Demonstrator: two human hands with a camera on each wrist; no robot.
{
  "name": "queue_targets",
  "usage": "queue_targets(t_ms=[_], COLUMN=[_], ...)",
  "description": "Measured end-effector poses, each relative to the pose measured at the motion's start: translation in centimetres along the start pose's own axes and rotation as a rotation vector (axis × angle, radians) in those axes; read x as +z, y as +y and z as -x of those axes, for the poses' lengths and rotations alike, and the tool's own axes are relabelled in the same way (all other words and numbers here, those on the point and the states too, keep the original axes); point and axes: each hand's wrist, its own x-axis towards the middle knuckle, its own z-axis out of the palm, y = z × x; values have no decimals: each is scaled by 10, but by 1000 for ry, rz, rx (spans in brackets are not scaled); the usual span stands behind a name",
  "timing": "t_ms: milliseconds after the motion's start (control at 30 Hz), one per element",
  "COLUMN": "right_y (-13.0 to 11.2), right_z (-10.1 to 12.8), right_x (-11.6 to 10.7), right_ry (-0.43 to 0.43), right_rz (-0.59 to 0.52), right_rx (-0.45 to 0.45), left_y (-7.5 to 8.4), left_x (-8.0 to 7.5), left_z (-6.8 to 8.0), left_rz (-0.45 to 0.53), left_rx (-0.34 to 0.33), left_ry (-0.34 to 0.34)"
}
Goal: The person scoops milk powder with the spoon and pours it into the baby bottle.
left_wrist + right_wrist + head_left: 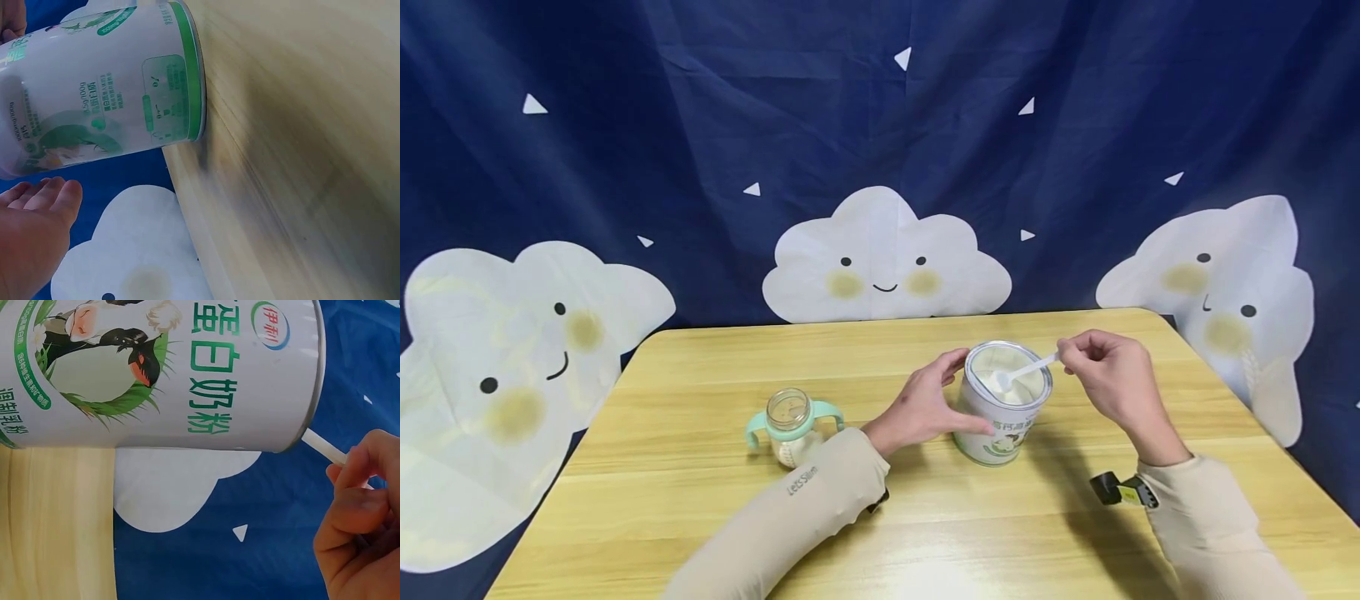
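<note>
White cylindrical metal tin (1015, 412), standing uncovered on the pale wood-grain table (700, 392)

Your right hand (1116, 379) pinches the handle of a slim white plastic scoop (1036, 365) between thumb and bent fingers. The scoop slants down over the rim, its bowl inside the tin's mouth at the pale powder (1022, 389); how full the bowl is, you cannot tell.

Your left hand (925, 404) is spread wide about the tin's left side, thumb straight along the front wall, fingers reaching toward the back. Seen from your left wrist, the visible fingertips look just apart from the tin.

The tin carries green lettering and a cow picture, with a green band round its foot. Beige sleeves (1213, 517) cover your forearms, and a black strapped device (1142, 492) sits at your right wrist.

Well to the left of the tin, a clear baby bottle with a mint-green collar and two handles (788, 432) stands on the table, partly covered by your left sleeve. Behind the table hangs a dark blue cloth curtain (820, 100) printed with smiling white clouds (887, 233) and small white triangles (904, 58).
</note>
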Motion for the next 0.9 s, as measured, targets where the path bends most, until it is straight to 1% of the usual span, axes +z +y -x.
queue_targets(t_ms=[167, 500, 667, 900], right_y=[-2, -1, -2, -14], right_z=[-1, -2, -3, -8], right_x=[6, 13, 19, 31], right_ry=[42, 65, 58, 23], right_rz=[44, 96, 118, 134], right_rx=[-41, -94, -159, -283], left_y=[0, -2, -4, -4], left_x=[3, 9, 11, 11], left_z=[-3, -8, -10, -10], left_rz=[-9, 33, 51, 57], left_rx=[-14, 0, 0, -13], left_ry=[13, 19, 22, 38])
